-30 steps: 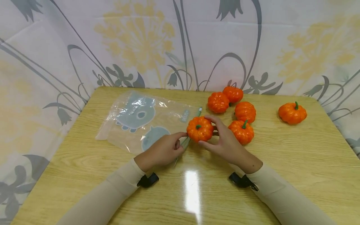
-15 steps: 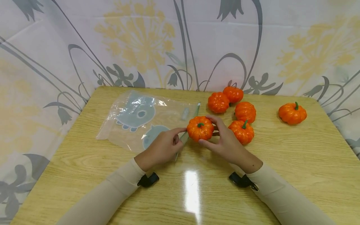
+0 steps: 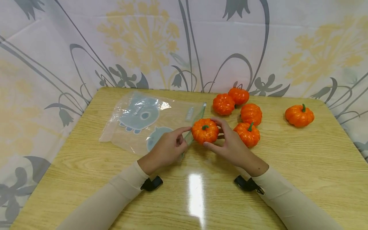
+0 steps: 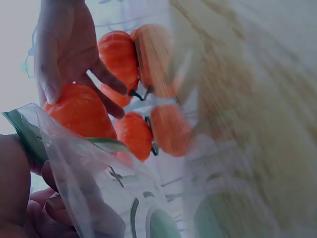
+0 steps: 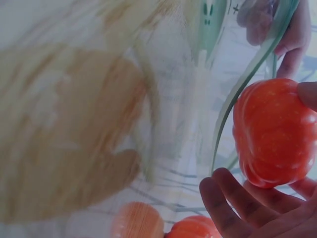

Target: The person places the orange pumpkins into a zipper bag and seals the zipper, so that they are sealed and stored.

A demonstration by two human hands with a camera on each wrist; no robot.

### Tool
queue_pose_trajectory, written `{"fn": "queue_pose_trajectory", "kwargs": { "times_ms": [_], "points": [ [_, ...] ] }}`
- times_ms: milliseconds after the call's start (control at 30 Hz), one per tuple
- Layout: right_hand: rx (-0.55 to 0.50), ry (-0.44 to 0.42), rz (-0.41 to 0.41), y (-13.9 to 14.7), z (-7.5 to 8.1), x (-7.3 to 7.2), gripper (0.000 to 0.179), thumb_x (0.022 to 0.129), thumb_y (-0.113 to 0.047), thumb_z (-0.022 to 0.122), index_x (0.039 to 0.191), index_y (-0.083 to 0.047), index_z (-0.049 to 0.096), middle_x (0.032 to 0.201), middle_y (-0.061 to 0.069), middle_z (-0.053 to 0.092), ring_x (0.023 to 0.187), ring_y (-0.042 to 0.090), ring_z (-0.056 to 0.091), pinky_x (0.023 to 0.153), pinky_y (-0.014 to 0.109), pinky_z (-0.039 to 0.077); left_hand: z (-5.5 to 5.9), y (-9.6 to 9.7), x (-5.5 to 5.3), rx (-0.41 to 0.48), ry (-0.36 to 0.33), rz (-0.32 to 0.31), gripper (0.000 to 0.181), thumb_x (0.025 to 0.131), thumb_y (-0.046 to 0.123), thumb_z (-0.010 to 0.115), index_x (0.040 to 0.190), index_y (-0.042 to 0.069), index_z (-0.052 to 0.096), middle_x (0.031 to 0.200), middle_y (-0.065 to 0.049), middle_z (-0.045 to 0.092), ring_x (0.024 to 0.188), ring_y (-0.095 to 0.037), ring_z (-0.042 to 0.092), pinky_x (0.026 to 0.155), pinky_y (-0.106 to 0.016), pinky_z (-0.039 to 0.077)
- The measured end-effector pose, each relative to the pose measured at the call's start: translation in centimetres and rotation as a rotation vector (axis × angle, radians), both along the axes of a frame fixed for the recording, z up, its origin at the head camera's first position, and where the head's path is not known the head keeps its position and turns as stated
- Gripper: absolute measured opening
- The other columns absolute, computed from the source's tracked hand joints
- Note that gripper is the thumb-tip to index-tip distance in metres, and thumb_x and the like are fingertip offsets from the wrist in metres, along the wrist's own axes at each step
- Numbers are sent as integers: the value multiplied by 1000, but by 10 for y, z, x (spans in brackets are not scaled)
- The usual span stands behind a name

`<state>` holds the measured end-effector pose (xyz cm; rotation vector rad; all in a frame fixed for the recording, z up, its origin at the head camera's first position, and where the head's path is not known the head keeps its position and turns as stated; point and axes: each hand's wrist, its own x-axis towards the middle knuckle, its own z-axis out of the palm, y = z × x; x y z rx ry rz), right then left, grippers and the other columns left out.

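My right hand [image 3: 225,145] grips a small orange pumpkin [image 3: 205,131] with a green stem, thumb on the near side and fingers round the far side. The pumpkin is at the mouth of a clear zip bag [image 3: 175,110] printed with pale blue-grey cartoon figures. My left hand [image 3: 169,145] holds the bag's green-edged rim, its index finger reaching toward the pumpkin. In the left wrist view the rim [image 4: 25,131] stands apart in front of the pumpkin [image 4: 81,111]. The right wrist view shows the pumpkin [image 5: 275,131] beside the green zip strip [image 5: 237,94].
Several more pumpkins [image 3: 250,114] cluster just behind and right of my right hand. Another pumpkin [image 3: 299,115] lies alone at the far right. The wooden table [image 3: 161,207] ends at a flower-printed cloth [image 3: 207,41] behind it.
The bag's rim has shifted, its far corner now slightly farther back and its near end less drawn out. My left fingers have adjusted slightly. The pumpkin in my right hand has barely moved.
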<state>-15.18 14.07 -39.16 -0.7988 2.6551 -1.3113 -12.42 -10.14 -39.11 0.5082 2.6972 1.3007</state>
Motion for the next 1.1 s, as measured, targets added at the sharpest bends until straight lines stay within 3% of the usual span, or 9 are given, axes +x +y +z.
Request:
{"fn": "queue_pose_trajectory", "kwargs": {
  "times_ms": [500, 1100],
  "points": [
    [10, -12, -6, 0, 1, -1, 80, 87, -26, 79, 150, -9, 32, 142, 13, 52, 121, 29, 59, 95, 48, 54, 1, 2, 3, 25, 65, -17, 51, 93, 7, 53, 144, 8, 53, 72, 3, 57, 57, -6, 44, 55, -20, 39],
    [24, -4, 11, 1, -2, -1, 79, 87, -24, 78, 150, -10, 32, 142, 14, 52, 119, 30, 61, 93, 48, 56, 6, 7, 10, 47, 50, -75, 53, 95, 8, 54, 148, 9, 48, 73, 4, 59, 58, -6, 45, 54, -18, 39]
  ]
}}
